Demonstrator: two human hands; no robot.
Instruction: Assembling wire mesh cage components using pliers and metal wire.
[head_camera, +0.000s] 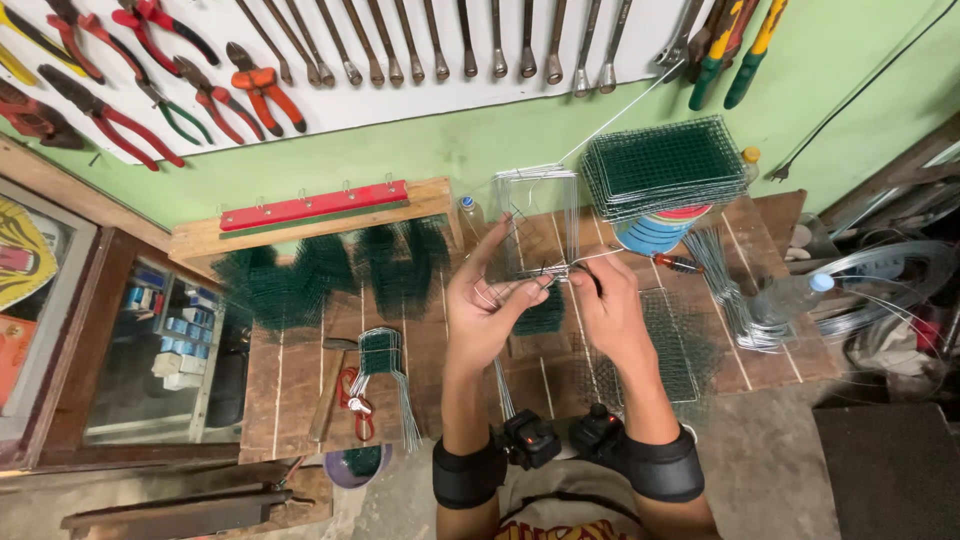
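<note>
Above the wooden bench, the left hand pinches the lower edge of an upright wire mesh panel. The right hand is closed on a dark-handled tool at the same edge. The join probably goes best with the panel held steady and each twist kept tight. Right of the panel, the stack of green mesh crowds close; nearer the body there is more room
</note>
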